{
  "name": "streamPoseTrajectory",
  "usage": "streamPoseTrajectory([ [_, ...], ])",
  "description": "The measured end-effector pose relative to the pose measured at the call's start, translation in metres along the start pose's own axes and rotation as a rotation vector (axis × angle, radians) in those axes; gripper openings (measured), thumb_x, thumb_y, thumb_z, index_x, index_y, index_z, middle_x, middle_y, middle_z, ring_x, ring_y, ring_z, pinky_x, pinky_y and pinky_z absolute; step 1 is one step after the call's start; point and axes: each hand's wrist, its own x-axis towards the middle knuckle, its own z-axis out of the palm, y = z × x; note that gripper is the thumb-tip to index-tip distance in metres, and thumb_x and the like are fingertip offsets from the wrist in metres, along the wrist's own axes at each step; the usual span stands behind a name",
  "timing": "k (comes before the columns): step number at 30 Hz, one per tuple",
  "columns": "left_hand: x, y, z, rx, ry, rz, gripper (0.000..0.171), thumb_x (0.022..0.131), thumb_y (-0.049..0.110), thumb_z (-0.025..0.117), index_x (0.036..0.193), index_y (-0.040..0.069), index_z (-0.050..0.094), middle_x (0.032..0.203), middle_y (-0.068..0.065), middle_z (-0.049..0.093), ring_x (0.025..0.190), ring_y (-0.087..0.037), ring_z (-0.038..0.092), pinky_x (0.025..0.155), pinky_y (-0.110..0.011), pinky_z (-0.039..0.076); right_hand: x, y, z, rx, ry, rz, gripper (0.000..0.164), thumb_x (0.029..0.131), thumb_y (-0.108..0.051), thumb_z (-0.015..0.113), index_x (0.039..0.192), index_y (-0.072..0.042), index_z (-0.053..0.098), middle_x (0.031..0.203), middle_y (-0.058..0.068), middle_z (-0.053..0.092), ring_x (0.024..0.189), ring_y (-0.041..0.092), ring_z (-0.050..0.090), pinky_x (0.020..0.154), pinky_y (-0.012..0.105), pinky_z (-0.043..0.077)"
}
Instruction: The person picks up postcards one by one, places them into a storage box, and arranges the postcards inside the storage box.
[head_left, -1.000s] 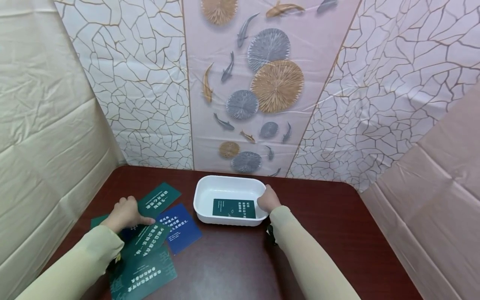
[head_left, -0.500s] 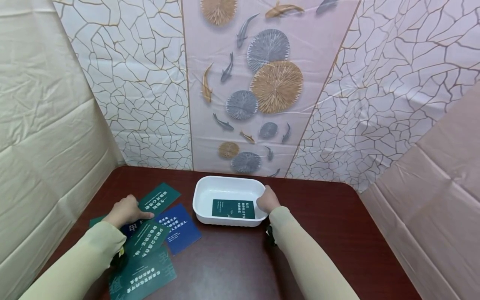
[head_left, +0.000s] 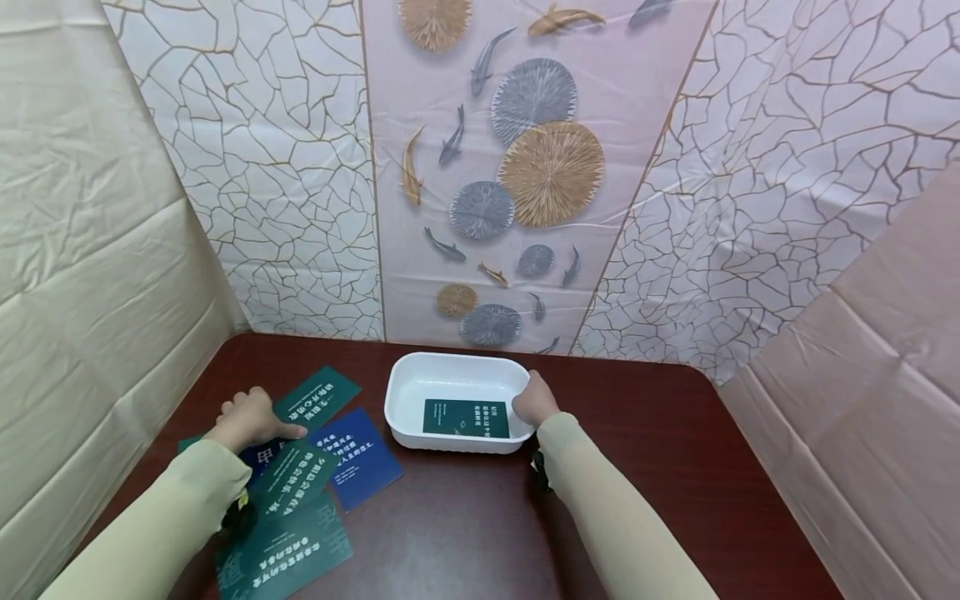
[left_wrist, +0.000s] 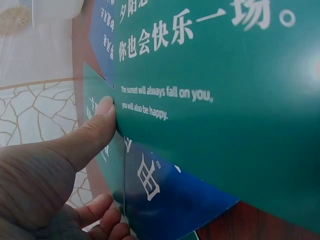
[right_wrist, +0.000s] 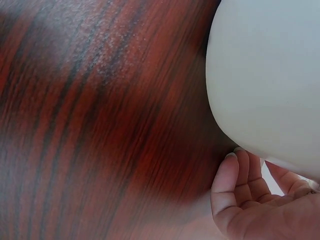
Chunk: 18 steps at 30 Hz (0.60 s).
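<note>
My left hand [head_left: 247,421] lies over a spread of printed cards at the left of the table. In the left wrist view its thumb touches the edge of a green card [left_wrist: 210,125] with white writing, and the other fingers curl low beside a blue card [left_wrist: 175,200] partly covered by it. Another blue card [head_left: 363,458] and other green cards [head_left: 318,396] lie around the hand. My right hand [head_left: 537,402] grips the right end of a white plastic tub [head_left: 457,442], fingers outside against its underside. One dark green card [head_left: 465,419] lies flat inside the tub.
A dark red wood-grain table [head_left: 450,517] carries everything. Behind it hangs a patterned cloth [head_left: 480,283], with plain beige cloth [head_left: 97,250] at the left side. The lowest green card [head_left: 292,550] lies near the left forearm.
My left hand has shifted slightly up and left. The part-covered blue card has slid left, showing more of its white characters. The right hand and the tub have stayed in place.
</note>
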Motion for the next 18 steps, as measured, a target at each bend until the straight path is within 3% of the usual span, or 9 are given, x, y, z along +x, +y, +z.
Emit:
streamPoseTrajectory([
  [5, 0.0004, -0.0023, 0.0015, -0.014, 0.028, 0.023, 0.107, 0.063, 0.055, 0.084, 0.119, -0.020, 0.033, 0.096, -0.033, 0.043, 0.092, -0.048, 0.039, 0.080, -0.065, 0.035, -0.0006, -0.0009, 0.0005, 0.002, 0.004, 0.001, 0.071, 0.091, 0.002, 0.055, 0.152, -0.002, 0.019, 0.150, 0.021, 0.033, 0.132, 0.034, 0.039, 0.102, 0.052, 0.037],
  [11, 0.0016, -0.0022, 0.0036, -0.029, 0.083, 0.068, 0.102, 0.063, 0.049, 0.087, 0.121, -0.016, 0.034, 0.098, -0.032, 0.046, 0.090, -0.045, 0.042, 0.079, -0.061, 0.036, 0.0005, -0.0007, 0.0014, 0.002, 0.003, -0.002, 0.072, 0.090, 0.003, 0.056, 0.152, -0.001, 0.019, 0.150, 0.021, 0.032, 0.132, 0.034, 0.039, 0.103, 0.053, 0.037],
  [16, 0.0035, -0.0032, 0.0061, -0.087, 0.086, 0.118, 0.103, 0.065, 0.045, 0.088, 0.129, -0.014, 0.032, 0.106, -0.032, 0.042, 0.094, -0.044, 0.043, 0.082, -0.060, 0.043, 0.0018, 0.0013, 0.0014, 0.006, 0.001, 0.006, 0.073, 0.089, 0.003, 0.057, 0.152, -0.002, 0.020, 0.149, 0.021, 0.033, 0.131, 0.034, 0.040, 0.103, 0.052, 0.037],
  [18, 0.0043, -0.0046, 0.0072, -0.122, 0.065, 0.131, 0.099, 0.067, 0.044, 0.087, 0.130, -0.011, 0.034, 0.106, -0.030, 0.039, 0.092, -0.042, 0.047, 0.077, -0.056, 0.050, 0.0017, 0.0016, 0.0012, 0.007, 0.001, 0.007, 0.073, 0.089, 0.003, 0.058, 0.152, -0.002, 0.020, 0.149, 0.021, 0.034, 0.131, 0.034, 0.040, 0.102, 0.052, 0.037],
])
